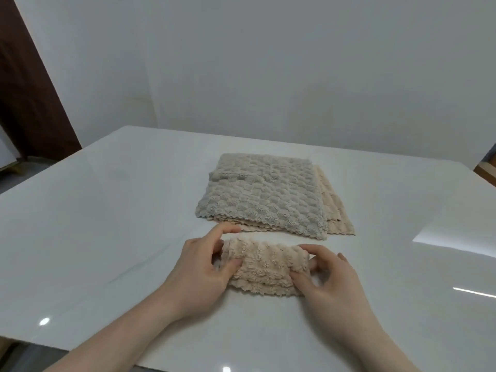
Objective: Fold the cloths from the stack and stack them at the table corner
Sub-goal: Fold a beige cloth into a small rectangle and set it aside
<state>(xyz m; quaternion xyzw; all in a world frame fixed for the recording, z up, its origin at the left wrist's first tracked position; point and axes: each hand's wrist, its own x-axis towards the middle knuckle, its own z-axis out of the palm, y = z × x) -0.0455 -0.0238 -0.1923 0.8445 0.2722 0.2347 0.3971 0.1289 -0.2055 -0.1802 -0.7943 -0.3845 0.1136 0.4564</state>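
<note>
A small beige fluffy cloth (264, 267), folded into a narrow strip, lies on the counter just in front of a flat stack of unfolded cloths (271, 194), grey fluffy one on top, beige ones beneath, edges fanned rightward.

surface: white glossy table (107, 210) | on it: cloth stack (265, 194), folded beige cloth (264, 267)

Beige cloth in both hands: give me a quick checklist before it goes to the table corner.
1. Left hand grips the beige cloth: ok.
2. Right hand grips its other end: ok.
3. Fold finished and flat: not ok, it bulges between the hands.
4. Cloth apart from the stack: ok.
5. Table bare toward the far left corner: ok.
6. Folded pile already started: cannot tell.
</note>
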